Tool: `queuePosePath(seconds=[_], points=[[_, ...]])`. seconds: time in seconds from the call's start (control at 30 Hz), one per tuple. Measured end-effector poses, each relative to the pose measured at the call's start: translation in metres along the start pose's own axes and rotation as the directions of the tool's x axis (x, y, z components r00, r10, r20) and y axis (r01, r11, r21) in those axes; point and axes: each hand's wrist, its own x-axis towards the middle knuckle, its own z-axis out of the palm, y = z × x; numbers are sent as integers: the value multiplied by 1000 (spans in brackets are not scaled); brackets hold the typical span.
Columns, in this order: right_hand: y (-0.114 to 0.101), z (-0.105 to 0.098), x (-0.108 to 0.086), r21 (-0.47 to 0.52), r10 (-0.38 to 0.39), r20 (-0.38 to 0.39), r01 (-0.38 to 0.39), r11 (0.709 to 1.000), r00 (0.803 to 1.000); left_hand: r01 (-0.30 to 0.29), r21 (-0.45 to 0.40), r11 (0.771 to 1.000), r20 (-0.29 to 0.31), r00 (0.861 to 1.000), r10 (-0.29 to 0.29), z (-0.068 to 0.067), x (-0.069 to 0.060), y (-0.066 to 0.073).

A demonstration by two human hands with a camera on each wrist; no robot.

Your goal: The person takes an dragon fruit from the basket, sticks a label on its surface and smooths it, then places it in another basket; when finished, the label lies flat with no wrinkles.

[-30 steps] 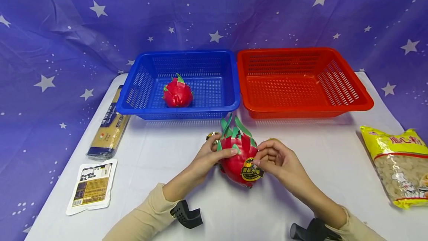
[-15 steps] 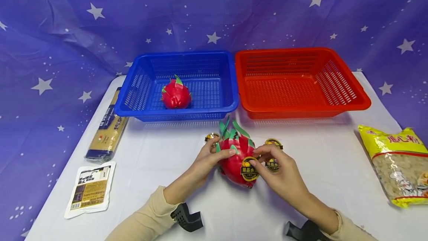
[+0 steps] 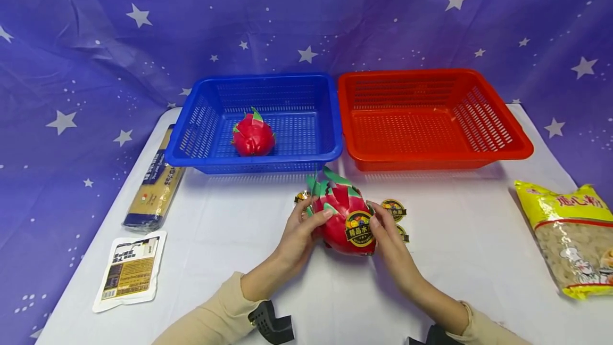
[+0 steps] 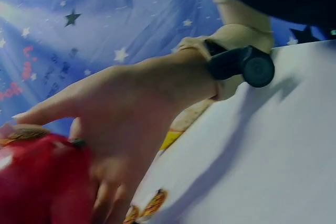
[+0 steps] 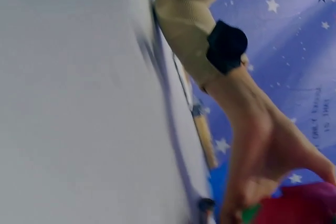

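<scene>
Stickered dragon fruit in the grip of left fingers and right fingers

Spaghetti pack, white pouch left; yellow bag right.

a staged tabletop set: star-printed purple cloth hangs behind a white-covered table.

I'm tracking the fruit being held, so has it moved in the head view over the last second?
Yes. The held fruit has tilted: against the red basket, its lower end has swung rightward in the picture and slightly nearer.
</scene>
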Motion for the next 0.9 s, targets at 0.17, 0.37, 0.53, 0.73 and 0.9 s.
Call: queuePosePath(seconds=[0.17,0.37,0.53,0.73,0.9], points=[[5,8,-5,179,74,32,-79,981,997,-59,-29,998,-25,998,59,7,-6,-10],[11,13,-7,269,72,12,-72,960,997,-139,-11,990,-20,990,138,8,-7,-24],[11,15,-6,296,50,10,-51,954,999,-134,-24,991,-25,991,133,4,-1,-35],[10,14,-6,371,39,77,-65,926,996,-119,-21,993,-23,993,118,2,1,-34],[10,12,-5,449,-4,141,-60,892,990,-117,-32,993,-10,993,116,5,-7,-18]])
